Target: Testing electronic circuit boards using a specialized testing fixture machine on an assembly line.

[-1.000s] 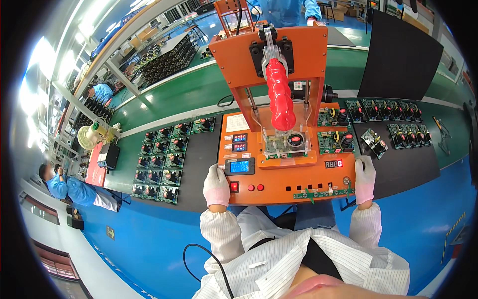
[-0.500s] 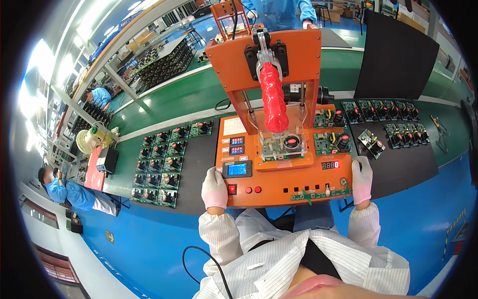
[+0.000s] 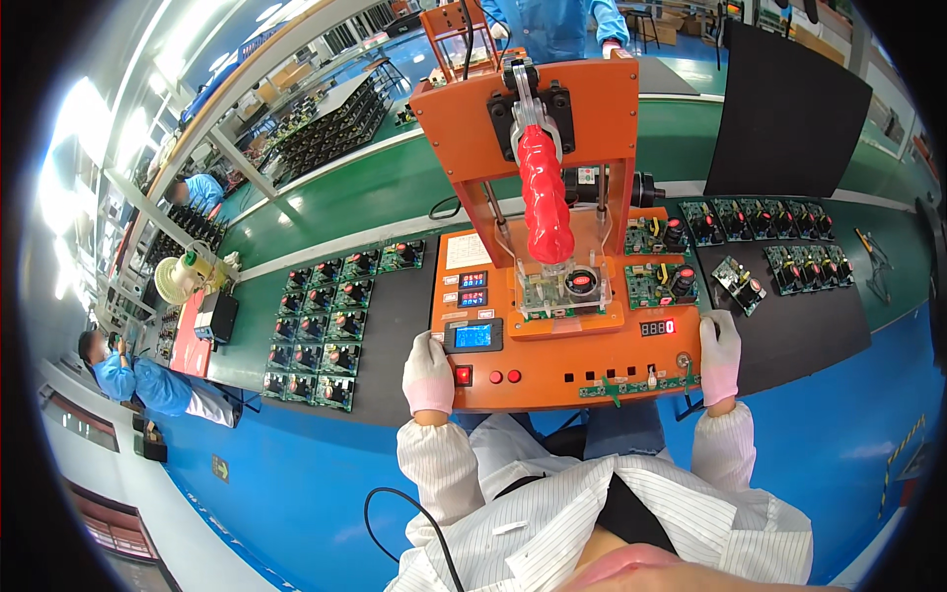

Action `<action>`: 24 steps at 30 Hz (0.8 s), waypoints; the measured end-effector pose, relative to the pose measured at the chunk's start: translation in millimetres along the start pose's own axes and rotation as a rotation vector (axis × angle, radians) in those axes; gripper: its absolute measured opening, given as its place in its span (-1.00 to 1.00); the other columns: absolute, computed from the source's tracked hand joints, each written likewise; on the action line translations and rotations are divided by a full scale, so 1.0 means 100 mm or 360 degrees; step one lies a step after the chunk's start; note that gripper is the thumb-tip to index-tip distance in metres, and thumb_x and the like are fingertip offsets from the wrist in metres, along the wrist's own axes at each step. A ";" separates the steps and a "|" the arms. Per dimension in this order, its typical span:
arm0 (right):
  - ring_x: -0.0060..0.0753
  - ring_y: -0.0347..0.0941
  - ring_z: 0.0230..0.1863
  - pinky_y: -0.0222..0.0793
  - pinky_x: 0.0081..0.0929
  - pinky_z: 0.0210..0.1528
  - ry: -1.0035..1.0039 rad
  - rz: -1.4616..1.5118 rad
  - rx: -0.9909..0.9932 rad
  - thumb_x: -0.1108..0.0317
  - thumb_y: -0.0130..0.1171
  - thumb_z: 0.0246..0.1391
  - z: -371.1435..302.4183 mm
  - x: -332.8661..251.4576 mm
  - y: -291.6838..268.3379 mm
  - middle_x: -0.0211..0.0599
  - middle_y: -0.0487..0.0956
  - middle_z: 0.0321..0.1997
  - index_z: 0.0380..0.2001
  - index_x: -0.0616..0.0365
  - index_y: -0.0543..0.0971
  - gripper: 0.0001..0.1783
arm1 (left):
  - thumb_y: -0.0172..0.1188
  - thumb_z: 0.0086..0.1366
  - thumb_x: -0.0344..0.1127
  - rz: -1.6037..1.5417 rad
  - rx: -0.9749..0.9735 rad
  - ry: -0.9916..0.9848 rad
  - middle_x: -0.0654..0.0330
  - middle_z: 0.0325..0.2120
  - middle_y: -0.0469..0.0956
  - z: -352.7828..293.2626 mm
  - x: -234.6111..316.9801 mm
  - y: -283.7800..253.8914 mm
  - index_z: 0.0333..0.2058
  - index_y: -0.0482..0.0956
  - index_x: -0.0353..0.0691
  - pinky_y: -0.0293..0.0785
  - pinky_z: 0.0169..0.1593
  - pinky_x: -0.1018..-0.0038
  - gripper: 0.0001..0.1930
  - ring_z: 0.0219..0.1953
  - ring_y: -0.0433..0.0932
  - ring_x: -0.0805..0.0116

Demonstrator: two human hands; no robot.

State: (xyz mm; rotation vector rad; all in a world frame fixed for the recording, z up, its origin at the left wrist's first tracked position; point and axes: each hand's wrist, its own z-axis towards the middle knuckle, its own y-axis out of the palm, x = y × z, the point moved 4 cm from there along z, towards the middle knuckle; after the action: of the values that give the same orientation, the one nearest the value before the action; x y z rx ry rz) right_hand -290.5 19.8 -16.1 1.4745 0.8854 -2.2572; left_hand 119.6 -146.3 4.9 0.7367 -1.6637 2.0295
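My left hand (image 3: 428,375), in a white glove with pink at the wrist, is closed at the left front edge of an orange test fixture (image 3: 538,393). On its right edge rests my right hand (image 3: 720,355), gloved the same way, fingers curled in at the side. Between them the fixture's red lever handle (image 3: 546,192) stands upright above a clear press plate (image 3: 533,286). Beneath that plate sits a green circuit board (image 3: 564,312) with a round black part. Neither hand touches the handle.
Rows of circuit boards (image 3: 316,326) lie on the left mat. More boards (image 3: 809,268) stand on the right, with one tilted board (image 3: 738,284) nearer the fixture. Two boards (image 3: 659,283) lie on the fixture's right side. A black panel (image 3: 784,113) rises behind; a co-worker (image 3: 552,25) is across the bench.
The view has shifted slightly. Lit digits on the fixture's small meters look different. Both hands, the lever and the boards keep their places.
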 end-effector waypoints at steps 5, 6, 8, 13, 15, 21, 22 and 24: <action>-0.34 0.43 -0.30 0.35 -0.43 -0.14 0.0044 0.0020 -0.0005 0.37 -0.01 0.23 -0.03 -0.07 -0.03 -0.18 0.53 -0.37 -0.28 0.31 0.50 -0.80 | -0.08 0.43 -0.18 0.0028 -0.0004 0.0004 -0.19 -0.20 0.61 0.00 -0.01 -0.01 -0.02 0.55 -0.23 0.48 -0.04 0.15 -0.66 -0.10 0.57 -0.21; -0.39 0.41 -0.29 0.34 -0.46 -0.13 0.0049 0.0027 -0.0011 0.38 -0.01 0.23 -0.04 -0.09 -0.02 -0.20 0.51 -0.38 -0.28 0.32 0.49 -0.81 | -0.08 0.43 -0.18 0.0043 -0.0024 0.0029 -0.19 -0.20 0.61 0.00 -0.01 -0.01 -0.02 0.55 -0.23 0.48 -0.04 0.15 -0.66 -0.10 0.57 -0.21; -0.37 0.42 -0.29 0.35 -0.46 -0.13 0.0062 0.0029 0.0020 0.37 0.00 0.22 -0.05 -0.10 -0.01 -0.19 0.51 -0.38 -0.28 0.32 0.50 -0.81 | -0.07 0.43 -0.17 0.0007 0.0029 0.0078 -0.18 -0.21 0.62 0.01 -0.03 -0.01 -0.02 0.55 -0.23 0.49 -0.05 0.14 -0.66 -0.12 0.58 -0.20; -0.32 0.46 -0.26 0.37 -0.43 -0.10 0.0050 -0.0014 0.0076 0.35 0.03 0.20 -0.01 0.00 -0.06 -0.16 0.53 -0.35 -0.26 0.29 0.51 -0.80 | -0.05 0.43 -0.18 -0.0017 0.0069 0.0202 -0.19 -0.21 0.62 0.06 -0.07 0.07 -0.02 0.55 -0.28 0.49 -0.05 0.16 -0.65 -0.12 0.59 -0.18; -0.32 0.46 -0.29 0.39 -0.42 -0.11 -0.0051 0.0064 -0.0097 0.35 0.03 0.20 0.02 0.05 -0.07 -0.17 0.54 -0.34 -0.26 0.29 0.51 -0.80 | -0.05 0.42 -0.20 -0.0028 0.0024 0.0233 -0.17 -0.21 0.62 0.07 -0.08 0.08 -0.04 0.55 -0.32 0.48 -0.04 0.19 -0.65 -0.13 0.60 -0.13; -0.07 0.57 -0.17 0.42 -0.30 -0.07 -0.0088 -0.0488 0.0289 0.28 0.08 0.20 0.34 0.38 -0.65 -0.08 0.61 -0.22 -0.15 0.22 0.53 -0.74 | -0.04 0.42 -0.25 -0.0112 0.0014 0.0179 -0.12 -0.20 0.64 0.05 -0.02 0.04 -0.05 0.55 -0.41 0.45 0.00 0.28 -0.65 -0.14 0.61 0.02; -0.07 0.57 -0.17 0.42 -0.30 -0.07 -0.0080 -0.0495 0.0292 0.28 0.08 0.20 0.43 0.45 -0.71 -0.08 0.61 -0.22 -0.15 0.22 0.53 -0.74 | -0.04 0.42 -0.25 -0.0110 0.0003 0.0181 -0.12 -0.20 0.64 0.05 -0.04 0.04 -0.05 0.55 -0.41 0.45 0.00 0.28 -0.65 -0.14 0.61 0.02; 0.00 0.55 -0.08 0.42 -0.25 -0.03 0.0140 -0.0760 0.0350 0.26 0.11 0.19 0.63 0.61 -0.82 -0.05 0.62 -0.16 -0.07 0.17 0.52 -0.70 | -0.05 0.42 -0.25 -0.0097 0.0032 0.0203 -0.13 -0.19 0.63 0.05 -0.07 0.05 -0.05 0.55 -0.41 0.45 0.00 0.29 -0.65 -0.14 0.61 0.01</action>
State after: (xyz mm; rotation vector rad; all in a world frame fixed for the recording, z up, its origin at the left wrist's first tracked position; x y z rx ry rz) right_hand -407.1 47.0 -26.2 1.5991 1.1486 -2.7219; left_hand 123.1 -151.5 -2.4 0.6430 -1.5333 2.0097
